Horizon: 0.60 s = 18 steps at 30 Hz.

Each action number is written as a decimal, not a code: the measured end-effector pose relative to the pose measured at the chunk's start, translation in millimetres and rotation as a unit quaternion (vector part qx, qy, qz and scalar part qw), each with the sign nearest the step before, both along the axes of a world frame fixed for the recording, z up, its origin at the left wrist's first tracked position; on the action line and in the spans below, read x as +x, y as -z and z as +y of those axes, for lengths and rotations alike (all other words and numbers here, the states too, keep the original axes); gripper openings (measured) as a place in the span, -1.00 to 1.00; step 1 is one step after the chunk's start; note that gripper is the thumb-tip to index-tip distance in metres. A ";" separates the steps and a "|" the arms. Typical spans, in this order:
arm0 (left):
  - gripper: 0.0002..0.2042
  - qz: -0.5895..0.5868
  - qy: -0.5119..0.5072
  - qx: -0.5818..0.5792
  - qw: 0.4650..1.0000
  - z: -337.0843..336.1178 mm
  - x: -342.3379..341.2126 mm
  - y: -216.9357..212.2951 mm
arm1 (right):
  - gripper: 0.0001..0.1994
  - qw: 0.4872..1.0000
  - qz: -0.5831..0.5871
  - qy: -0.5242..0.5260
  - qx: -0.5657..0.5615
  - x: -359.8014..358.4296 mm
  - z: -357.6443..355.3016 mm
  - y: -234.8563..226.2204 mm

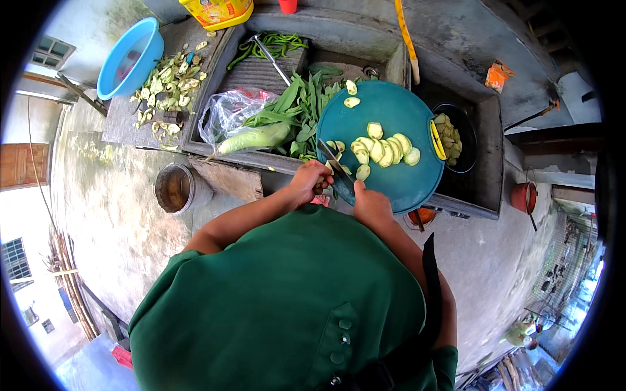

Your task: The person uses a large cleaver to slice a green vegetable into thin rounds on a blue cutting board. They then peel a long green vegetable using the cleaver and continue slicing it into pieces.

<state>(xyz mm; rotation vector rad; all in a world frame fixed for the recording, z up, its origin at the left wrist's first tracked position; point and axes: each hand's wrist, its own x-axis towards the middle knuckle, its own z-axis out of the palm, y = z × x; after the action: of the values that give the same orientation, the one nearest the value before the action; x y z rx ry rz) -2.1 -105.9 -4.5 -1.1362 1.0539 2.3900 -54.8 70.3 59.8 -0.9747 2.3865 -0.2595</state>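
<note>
Head view, left hand: the left hand [310, 181] is at the lower left edge of the board, fingers curled in close to the blade; a small greenish thing shows at the fingertips, but I cannot tell whether it is gripped.
Right hand: the right hand [373, 202] is closed around the handle of a knife [343, 179], at the board's lower edge.
Knife: its blade slants up and to the left from the right hand, over the left part of the board.
Board: a round teal cutting board [407, 186] with a yellow grip [437, 140] on its right side lies across the sink [490, 173].
Slices: pale slices [388, 151] with green rims sit bunched near the board's middle; a few lie beside the blade, and two more near the top edge.
Pan: right of the board, a dark round pan [468, 156] stands in the sink with cut pieces [447, 135] inside.
Greens: leafy greens [300, 111] lie left of the board, next to a long pale green vegetable [257, 139] and a clear plastic bag [238, 107].
Behind: slender green pods [283, 44] lie on a ridged slab [251, 77], with a metal rod [272, 60] nearby.
Left ledge: peelings [171, 83] are strewn beside a light blue basin [153, 44].
Below: a round bucket [194, 190] stands by a wooden plank [226, 178].
</note>
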 end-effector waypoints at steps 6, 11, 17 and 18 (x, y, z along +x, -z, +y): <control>-0.83 0.056 -0.037 0.008 0.998 -21.5 -3.3 -5.2 | -0.80 0.969 0.033 0.138 -0.203 2.1 35.9 2.7; -0.77 0.075 0.001 -0.008 0.997 -17.7 -44.9 -32.0 | -0.83 0.933 0.011 0.278 -0.228 -12.2 84.1 -13.6; -0.80 0.090 0.040 0.046 0.994 29.6 -128.3 -50.0 | -0.86 0.889 -0.002 0.401 -0.221 3.4 140.7 -40.3; -0.83 0.089 0.036 0.061 0.994 42.8 -143.5 -52.5 | -0.86 0.872 -0.021 0.433 -0.226 8.7 152.2 -37.0</control>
<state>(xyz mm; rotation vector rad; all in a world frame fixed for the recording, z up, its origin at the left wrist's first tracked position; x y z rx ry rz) -145.5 -63.0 48.0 -0.8438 0.9689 2.4968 -46.1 222.5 96.8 0.0254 2.6188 -1.1883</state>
